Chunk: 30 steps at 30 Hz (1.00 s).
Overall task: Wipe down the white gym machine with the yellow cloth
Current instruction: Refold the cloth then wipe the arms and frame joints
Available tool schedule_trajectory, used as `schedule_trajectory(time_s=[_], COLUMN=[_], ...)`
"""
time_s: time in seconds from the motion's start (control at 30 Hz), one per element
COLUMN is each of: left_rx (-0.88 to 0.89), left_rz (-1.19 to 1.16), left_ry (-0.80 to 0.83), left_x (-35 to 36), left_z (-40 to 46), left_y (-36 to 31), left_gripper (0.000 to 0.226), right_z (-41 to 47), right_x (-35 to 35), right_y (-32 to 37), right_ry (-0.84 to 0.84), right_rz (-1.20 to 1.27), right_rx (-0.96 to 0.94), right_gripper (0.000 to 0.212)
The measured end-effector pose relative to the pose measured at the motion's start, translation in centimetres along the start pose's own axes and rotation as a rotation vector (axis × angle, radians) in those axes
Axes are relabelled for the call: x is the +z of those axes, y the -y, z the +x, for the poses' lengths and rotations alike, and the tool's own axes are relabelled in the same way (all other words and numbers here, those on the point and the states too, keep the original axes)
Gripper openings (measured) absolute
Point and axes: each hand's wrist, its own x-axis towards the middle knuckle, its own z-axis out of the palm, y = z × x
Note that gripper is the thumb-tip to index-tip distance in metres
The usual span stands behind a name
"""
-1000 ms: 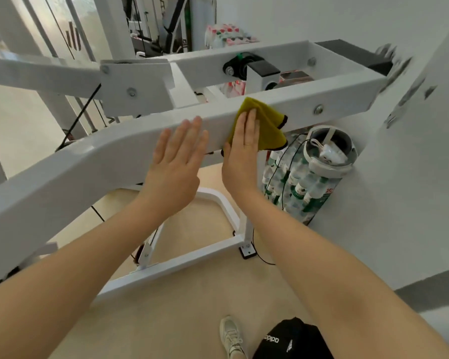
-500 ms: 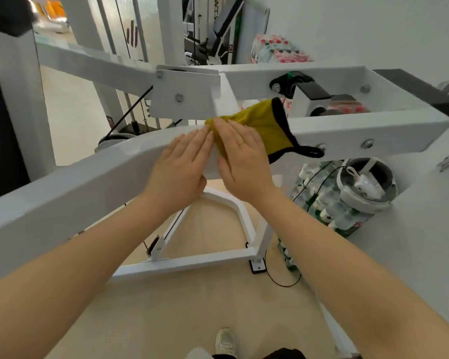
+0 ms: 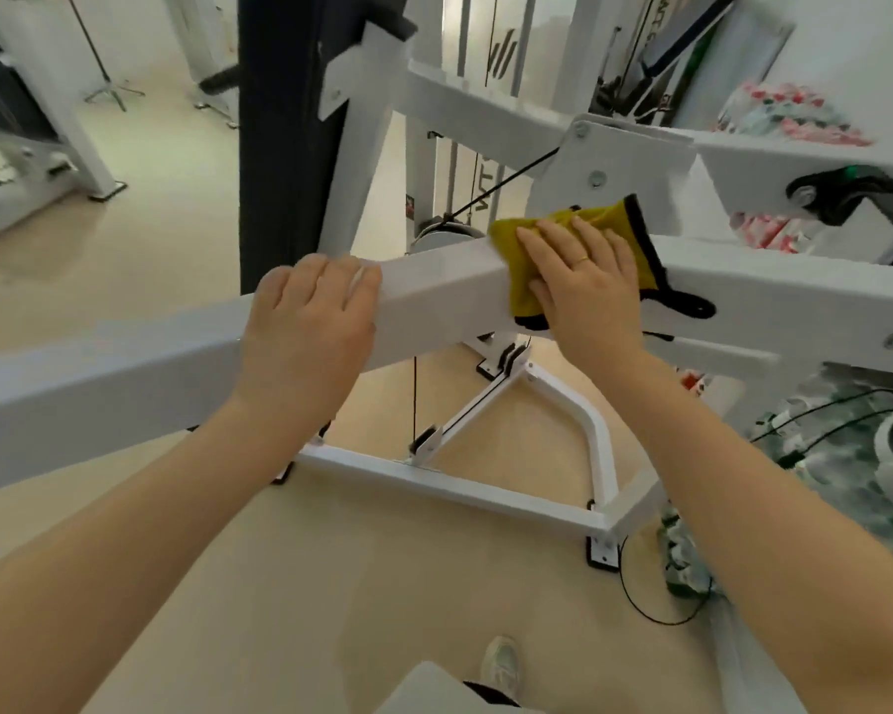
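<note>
In the head view, two bare forearms reach up from the lower corners of the frame to the thick white-painted square steel beam of the gym machine [image 3: 434, 296], which crosses the middle of the frame from lower left to right. The right hand [image 3: 583, 286], right of centre, lies flat on the one yellow microfibre cloth with a black trimmed edge [image 3: 524, 260], its fingers [image 3: 552, 239] straight and slightly spread, pressing the cloth against the top and near face of the beam; a thin ring shows on one finger. The cloth is draped over the beam's upper edge, with its black trim and a black loop hanging out past the hand on the right. The left hand [image 3: 310, 322], left of centre and well apart from the cloth, rests palm-down on the same beam, its fingers bent over the top edge; their tips are hidden behind the beam, so how tightly they hold cannot be told. Below the beam, in the lower middle of the frame, the machine's white triangular base frame [image 3: 485, 487] sits on the beige floor [image 3: 279, 584], with one thin black cable [image 3: 414, 399] running down to it. One pale sneaker [image 3: 501, 667] shows at the bottom edge. A dark upright column [image 3: 279, 121] stands in the upper left, behind the beam.
</note>
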Motion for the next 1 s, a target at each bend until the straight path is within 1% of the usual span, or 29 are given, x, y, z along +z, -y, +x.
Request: schedule_trajectory(time_s=[0.1,0.17,0.27,0.33,0.4,0.47,0.53,0.6,0.63,0.67,0.7,0.73,0.8,0.83,0.9,0.97,1.0], left_rx=[-0.035,-0.048,-0.070,-0.072,-0.054,-0.047,-0.048,-0.082,-0.098,-0.110,-0.111,-0.112,-0.108,-0.117,-0.172,-0.236,-0.248], left_rz=[0.087,0.126,0.114,0.055,-0.013,-0.057,-0.086,-0.113,-0.137,-0.161,-0.181,-0.209,-0.290,-0.354,-0.464,-0.522,-0.546], left_ry=[-0.015,-0.009,0.010,-0.004,-0.047,-0.068,-0.043,-0.011,-0.003,-0.015,-0.025,-0.034,-0.002,0.016,0.019,0.027,0.030], left_x=[-0.7,-1.0,-1.5,-1.6,-1.3,-1.0,-0.8,-1.0,-1.2,-1.4,-1.5,-1.7,-2.0,-2.1,-2.3,-2.2,-2.2], left_z=[-3.1,-5.2,-7.7,-8.9,-9.7,-10.0,-10.0,-9.9,-9.7,-9.5,-9.2,-8.8,-7.5,-6.8,-5.2,-3.4,-2.4], left_y=[3.7,6.0,8.5,9.4,10.1,10.4,10.5,10.4,10.3,10.2,10.2,10.2,10.1,10.0,9.7,9.7,9.8], left_gripper=[0.030,0.029,0.028,0.030,0.034,0.039,0.046,0.050,0.048,0.039,0.025,0.015,0.028,0.031,0.028,0.021,0.017], right_z=[0.3,-0.1,-0.6,-0.6,-0.6,-0.5,-0.6,-0.7,-0.6,-0.4,-0.4,-0.3,-0.2,0.0,0.5,1.7,2.6], right_x=[1.1,1.2,1.0,1.0,0.9,0.5,0.2,0.3,0.3,0.2,0.1,0.0,-0.1,0.0,-0.2,-1.3,-2.0], right_y=[5.8,10.2,16.7,18.6,17.7,15.1,12.8,12.3,12.6,13.3,14.4,15.8,18.9,20.2,21.1,19.7,18.6], right_ry=[-0.049,-0.102,-0.073,-0.048,-0.010,0.028,0.070,0.066,0.044,0.024,0.008,-0.014,-0.024,-0.010,-0.005,0.012,0.038], right_rz=[0.078,0.118,0.158,0.179,0.162,0.143,0.146,0.146,0.141,0.138,0.131,0.119,0.108,0.124,0.171,0.214,0.253], right_rx=[-0.113,-0.189,-0.252,-0.261,-0.265,-0.159,0.007,0.114,0.139,0.147,0.126,0.066,-0.096,-0.166,-0.267,-0.359,-0.361], right_gripper=[0.055,0.052,0.046,0.044,0.045,0.047,0.051,0.052,0.050,0.048,0.045,0.043,0.040,0.039,0.039,0.038,0.037])
